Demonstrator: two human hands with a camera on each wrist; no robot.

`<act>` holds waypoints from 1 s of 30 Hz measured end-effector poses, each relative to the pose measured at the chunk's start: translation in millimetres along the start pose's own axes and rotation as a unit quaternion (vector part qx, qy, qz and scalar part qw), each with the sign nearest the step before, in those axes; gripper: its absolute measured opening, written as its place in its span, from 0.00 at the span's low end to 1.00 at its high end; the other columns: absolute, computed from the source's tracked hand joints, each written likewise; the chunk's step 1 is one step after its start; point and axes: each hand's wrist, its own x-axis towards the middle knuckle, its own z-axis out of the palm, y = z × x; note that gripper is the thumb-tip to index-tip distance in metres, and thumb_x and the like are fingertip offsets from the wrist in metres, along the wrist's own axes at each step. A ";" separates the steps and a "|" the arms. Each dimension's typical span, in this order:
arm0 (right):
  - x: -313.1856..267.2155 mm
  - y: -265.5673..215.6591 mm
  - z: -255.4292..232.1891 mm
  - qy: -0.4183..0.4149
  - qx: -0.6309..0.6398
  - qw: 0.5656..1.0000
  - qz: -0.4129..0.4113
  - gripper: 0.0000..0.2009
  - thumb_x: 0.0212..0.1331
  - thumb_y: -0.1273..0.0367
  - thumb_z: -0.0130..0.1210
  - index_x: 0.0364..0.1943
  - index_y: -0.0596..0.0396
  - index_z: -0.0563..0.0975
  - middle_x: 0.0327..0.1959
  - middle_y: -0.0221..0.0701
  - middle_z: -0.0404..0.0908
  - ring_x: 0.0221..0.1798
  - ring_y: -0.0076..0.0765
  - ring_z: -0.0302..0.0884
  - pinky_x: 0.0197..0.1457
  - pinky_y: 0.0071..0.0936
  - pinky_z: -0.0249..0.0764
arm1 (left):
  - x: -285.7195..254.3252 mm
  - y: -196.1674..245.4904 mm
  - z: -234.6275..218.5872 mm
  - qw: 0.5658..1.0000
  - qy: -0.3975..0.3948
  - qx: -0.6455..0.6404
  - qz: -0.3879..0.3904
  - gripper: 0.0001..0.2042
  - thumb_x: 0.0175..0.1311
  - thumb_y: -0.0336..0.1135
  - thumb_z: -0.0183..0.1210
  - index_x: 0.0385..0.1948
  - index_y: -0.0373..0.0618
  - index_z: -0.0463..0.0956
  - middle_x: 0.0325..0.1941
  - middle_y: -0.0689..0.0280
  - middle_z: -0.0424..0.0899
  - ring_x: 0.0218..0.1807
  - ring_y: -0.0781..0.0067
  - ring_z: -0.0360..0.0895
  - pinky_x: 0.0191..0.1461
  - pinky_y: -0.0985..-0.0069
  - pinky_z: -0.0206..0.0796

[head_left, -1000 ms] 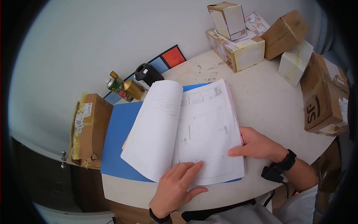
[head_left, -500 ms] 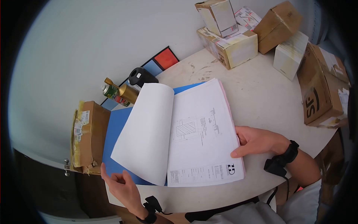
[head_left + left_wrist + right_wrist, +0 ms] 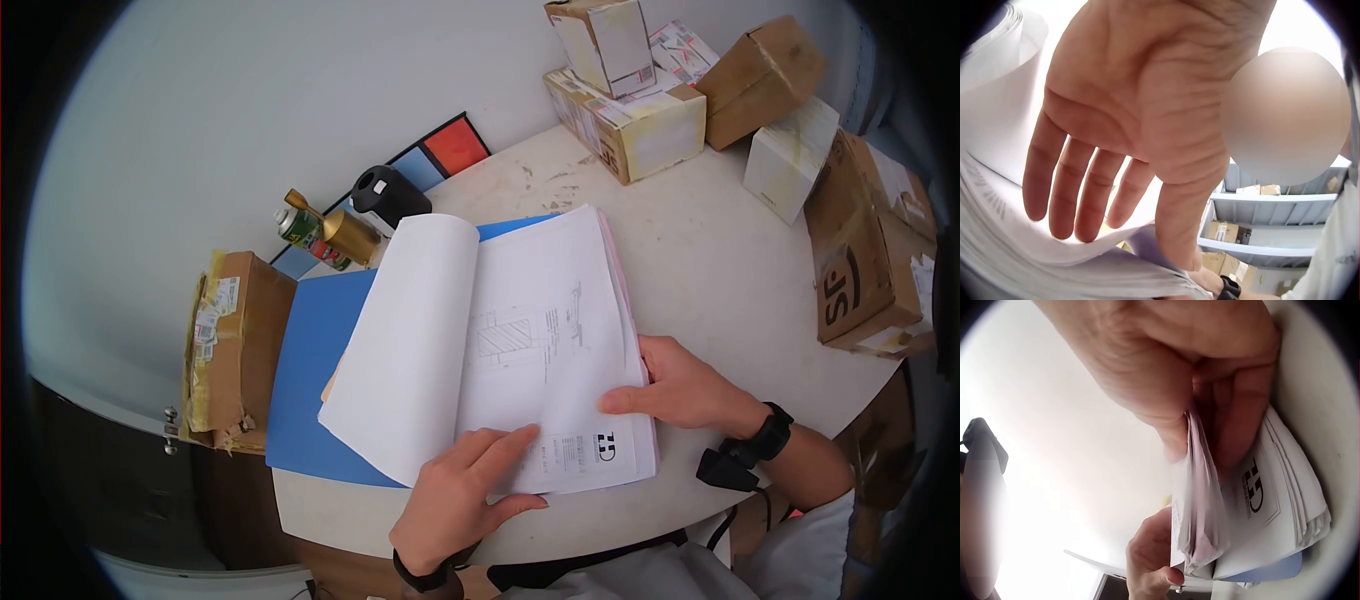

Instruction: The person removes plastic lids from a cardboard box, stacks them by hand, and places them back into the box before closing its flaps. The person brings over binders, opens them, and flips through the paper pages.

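A blue folder (image 3: 315,400) lies on the table with a thick stack of printed sheets (image 3: 510,400) on it. The top sheet shows a hatched drawing and a black logo, and turned pages (image 3: 405,350) curl over to the left. My right hand (image 3: 690,385) grips the stack's right edge, thumb on top and fingers underneath; pinkish sheets show inside that bundle in the right wrist view. My left hand (image 3: 465,490) rests at the lower edge of the top sheet, its fingers (image 3: 1088,206) nearly straight, thumb spread toward the stack's edge.
A worn carton (image 3: 235,350) stands left of the folder. Behind it are a spray can (image 3: 310,238), a gold container (image 3: 350,237) and a black container (image 3: 390,195) near the wall. Several cardboard boxes (image 3: 640,125) occupy the back right, with a larger carton (image 3: 865,250) at the right edge.
A sheet was turned over to the left, exposing the page with the drawing. My left hand swung out past the folder's left side, then came back onto the page. My right hand kept its grip.
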 end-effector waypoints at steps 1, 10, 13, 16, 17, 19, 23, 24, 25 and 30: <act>0.0 0.4 0.4 0.001 0.001 1.000 0.000 0.27 0.66 0.68 0.65 0.65 0.67 0.71 0.59 0.38 0.82 0.57 0.28 0.79 0.62 0.30 0.76 | -2.0 -7.0 -0.6 1.000 0.002 -0.020 -0.006 0.35 0.47 0.41 0.78 0.61 0.45 0.77 0.41 0.59 0.84 0.39 0.57 0.83 0.44 0.67 0.78; -1.1 -4.8 -17.2 -0.078 0.000 0.997 0.022 0.28 0.67 0.71 0.61 0.68 0.66 0.66 0.59 0.36 0.79 0.57 0.26 0.78 0.59 0.25 0.78 | -48.0 -53.0 -16.1 0.846 0.447 0.005 -0.291 0.28 0.62 0.19 0.61 0.67 0.36 0.68 0.22 0.68 0.71 0.24 0.80 0.66 0.31 0.78 0.62; -0.4 -6.6 -19.1 -0.132 0.065 0.988 0.044 0.33 0.64 0.77 0.62 0.72 0.65 0.61 0.68 0.36 0.75 0.65 0.28 0.75 0.69 0.30 0.72 | -48.7 -41.4 -17.1 0.802 0.516 0.067 -0.294 0.29 0.63 0.20 0.60 0.68 0.37 0.66 0.22 0.73 0.67 0.24 0.84 0.62 0.31 0.82 0.58; 1.9 -3.1 -14.7 -0.114 0.058 0.991 0.048 0.31 0.64 0.74 0.64 0.70 0.66 0.64 0.63 0.37 0.78 0.60 0.26 0.77 0.60 0.26 0.77 | -39.8 -9.0 -3.4 0.903 0.398 -0.011 -0.164 0.27 0.59 0.20 0.63 0.64 0.38 0.72 0.22 0.74 0.68 0.25 0.86 0.64 0.32 0.85 0.57; 2.5 -0.2 -14.4 -0.092 0.037 0.994 0.054 0.30 0.64 0.74 0.64 0.69 0.66 0.66 0.63 0.37 0.78 0.61 0.27 0.77 0.61 0.26 0.76 | -33.3 1.4 -4.4 0.952 0.275 -0.059 -0.124 0.27 0.55 0.23 0.70 0.59 0.39 0.76 0.25 0.68 0.77 0.28 0.80 0.74 0.35 0.82 0.65; 1.9 0.0 -10.8 -0.069 0.012 0.996 0.060 0.29 0.64 0.73 0.64 0.68 0.66 0.67 0.62 0.37 0.79 0.61 0.28 0.77 0.63 0.27 0.75 | -15.2 5.9 -2.5 0.996 0.085 0.013 -0.016 0.33 0.46 0.39 0.80 0.57 0.44 0.80 0.39 0.59 0.84 0.39 0.59 0.84 0.44 0.68 0.77; 0.7 -4.4 -1.4 -0.017 -0.010 1.000 0.008 0.27 0.66 0.70 0.64 0.66 0.66 0.70 0.60 0.35 0.80 0.59 0.27 0.77 0.63 0.28 0.75 | -1.7 9.1 2.1 0.999 0.027 0.017 -0.002 0.28 0.51 0.34 0.77 0.58 0.44 0.80 0.40 0.58 0.86 0.39 0.58 0.85 0.44 0.67 0.78; 0.7 -4.0 -1.3 -0.009 -0.020 1.000 0.004 0.26 0.66 0.69 0.64 0.65 0.66 0.71 0.60 0.35 0.80 0.59 0.27 0.77 0.63 0.28 0.75 | -3.9 5.4 1.4 1.000 0.026 0.019 -0.001 0.28 0.51 0.34 0.77 0.58 0.44 0.80 0.40 0.58 0.86 0.39 0.58 0.85 0.44 0.67 0.78; 0.7 -2.8 -2.0 -0.008 -0.018 1.000 0.004 0.26 0.66 0.69 0.64 0.65 0.66 0.71 0.60 0.35 0.80 0.59 0.27 0.77 0.63 0.28 0.75 | -9.3 -1.5 0.7 0.999 0.044 -0.006 -0.031 0.27 0.54 0.30 0.73 0.60 0.44 0.78 0.38 0.60 0.85 0.37 0.58 0.84 0.43 0.66 0.78; -0.9 -3.6 -13.0 -0.071 0.036 0.996 0.047 0.27 0.66 0.72 0.63 0.67 0.66 0.68 0.62 0.34 0.78 0.60 0.26 0.76 0.64 0.28 0.75 | -27.9 -34.5 -10.1 0.907 0.344 -0.013 -0.242 0.19 0.62 0.22 0.60 0.55 0.30 0.72 0.29 0.55 0.84 0.23 0.68 0.79 0.31 0.73 0.71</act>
